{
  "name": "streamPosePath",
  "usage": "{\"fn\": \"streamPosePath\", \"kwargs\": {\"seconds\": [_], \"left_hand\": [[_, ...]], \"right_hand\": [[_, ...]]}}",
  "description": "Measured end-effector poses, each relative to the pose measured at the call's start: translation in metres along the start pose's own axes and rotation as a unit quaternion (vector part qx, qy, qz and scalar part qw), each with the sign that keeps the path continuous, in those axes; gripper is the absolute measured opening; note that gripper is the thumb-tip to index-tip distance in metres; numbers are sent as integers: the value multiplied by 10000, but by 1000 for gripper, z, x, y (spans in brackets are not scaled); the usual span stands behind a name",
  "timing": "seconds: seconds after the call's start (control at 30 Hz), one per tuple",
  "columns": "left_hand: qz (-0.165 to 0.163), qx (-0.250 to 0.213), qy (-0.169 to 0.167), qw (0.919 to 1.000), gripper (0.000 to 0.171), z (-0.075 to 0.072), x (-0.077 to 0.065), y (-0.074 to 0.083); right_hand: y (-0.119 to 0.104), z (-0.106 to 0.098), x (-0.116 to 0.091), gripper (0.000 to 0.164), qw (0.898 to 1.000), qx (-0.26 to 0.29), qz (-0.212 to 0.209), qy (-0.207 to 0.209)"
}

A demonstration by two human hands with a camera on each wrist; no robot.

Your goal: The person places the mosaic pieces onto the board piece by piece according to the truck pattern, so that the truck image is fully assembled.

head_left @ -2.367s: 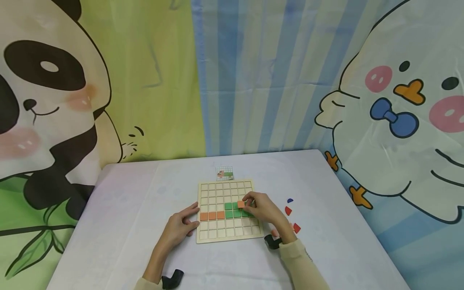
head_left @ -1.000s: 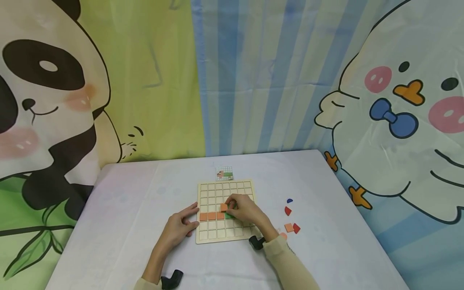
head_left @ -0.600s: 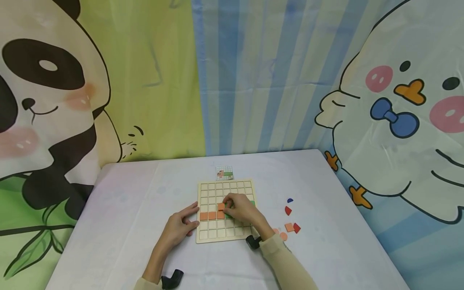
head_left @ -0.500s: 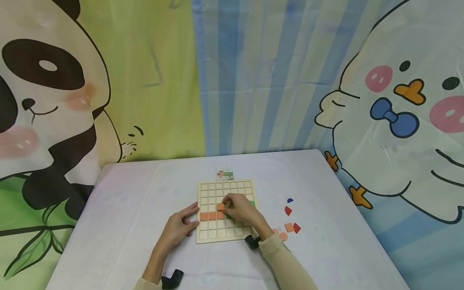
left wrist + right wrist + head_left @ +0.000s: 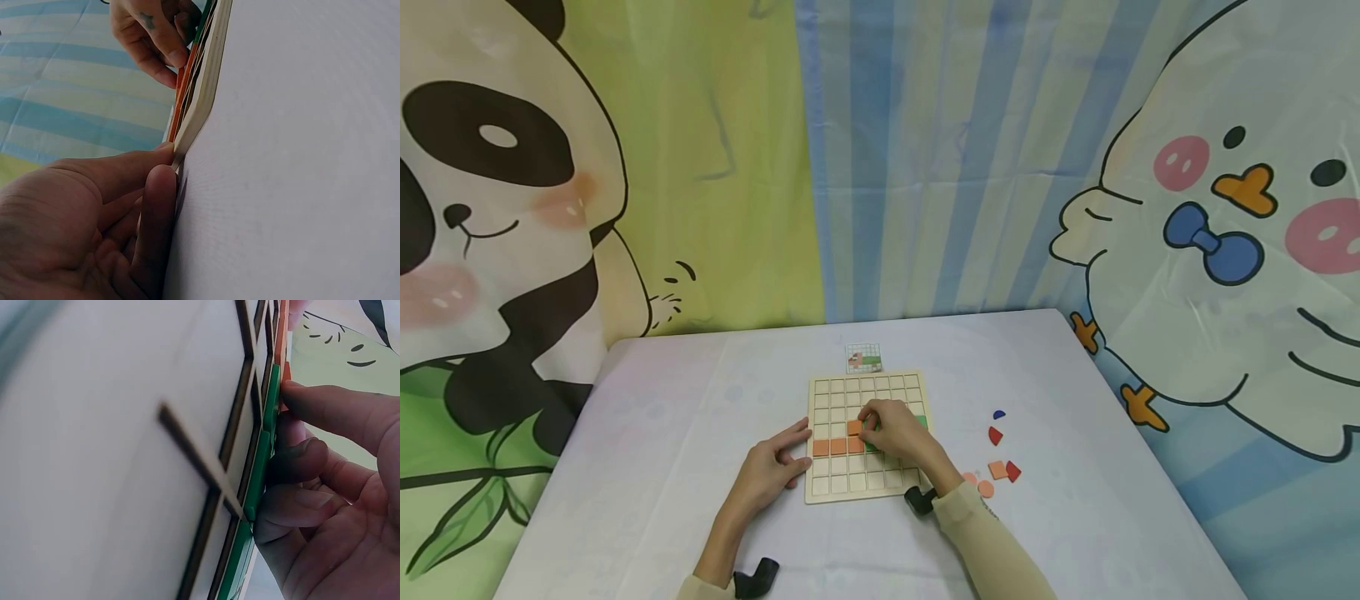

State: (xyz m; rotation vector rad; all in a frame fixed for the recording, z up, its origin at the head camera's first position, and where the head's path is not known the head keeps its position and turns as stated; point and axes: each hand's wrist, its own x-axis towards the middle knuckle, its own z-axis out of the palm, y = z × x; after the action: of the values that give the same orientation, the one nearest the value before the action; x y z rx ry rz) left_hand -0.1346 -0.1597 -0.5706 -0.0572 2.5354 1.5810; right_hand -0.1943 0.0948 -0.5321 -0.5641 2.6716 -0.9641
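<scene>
A pale wooden grid board (image 5: 830, 485) lies on the table. At its left edge rests my left hand (image 5: 767, 471), thumb and a finger touching the rim; in the left wrist view the thumb overlaps the board's corner. Over the board, my right hand (image 5: 891, 429) pinches an orange square tile (image 5: 854, 427) between thumb and forefinger. This tile is at the cell directly above the right end of a row of orange tiles (image 5: 838, 447). Green tiles (image 5: 257, 475) sit in cells under the right fingers, mostly hidden from the head camera. Whether the held tile is fully seated I cannot tell.
Right of the board lie a blue half-round piece (image 5: 998, 414), two red pieces (image 5: 995, 436), a light orange square (image 5: 997, 470) and light orange round pieces (image 5: 986, 489). A small pattern card (image 5: 863, 358) lies behind the board. Cartoon curtains hang behind the table.
My right hand has carried the orange tile leftward across the green tiles to the cell above the orange row, then shifted slightly further left. My left hand has stayed at the board's edge.
</scene>
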Motion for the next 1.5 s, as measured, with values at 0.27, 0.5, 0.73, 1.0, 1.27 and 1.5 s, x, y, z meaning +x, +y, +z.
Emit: {"fn": "streamPosePath", "kwargs": {"seconds": [0.27, 0.5, 0.73, 1.0, 1.27, 1.5], "left_hand": [[-13, -23, -7, 10000, 58, -1, 0, 0], [-20, -23, -1, 10000, 57, -1, 1, 0], [-4, -4, 14, 10000, 57, 0, 1, -1], [2, 29, 24, 10000, 58, -1, 1, 0], [-29, -43, -3, 10000, 57, -1, -1, 1], [-6, -60, -21, 10000, 58, 0, -1, 0]], "right_hand": [[-2, 0, 0, 25, 10000, 27, -19, -13], [-2, -1, 0, 26, 10000, 60, -24, -72], [1, -5, -7, 25, 9995, 216, -216, -93], [10, -18, -24, 25, 9995, 240, -184, 113], [27, -36, -48, 25, 9988, 337, 53, 355], [50, -54, -73, 25, 9971, 369, 366, 550]]}}
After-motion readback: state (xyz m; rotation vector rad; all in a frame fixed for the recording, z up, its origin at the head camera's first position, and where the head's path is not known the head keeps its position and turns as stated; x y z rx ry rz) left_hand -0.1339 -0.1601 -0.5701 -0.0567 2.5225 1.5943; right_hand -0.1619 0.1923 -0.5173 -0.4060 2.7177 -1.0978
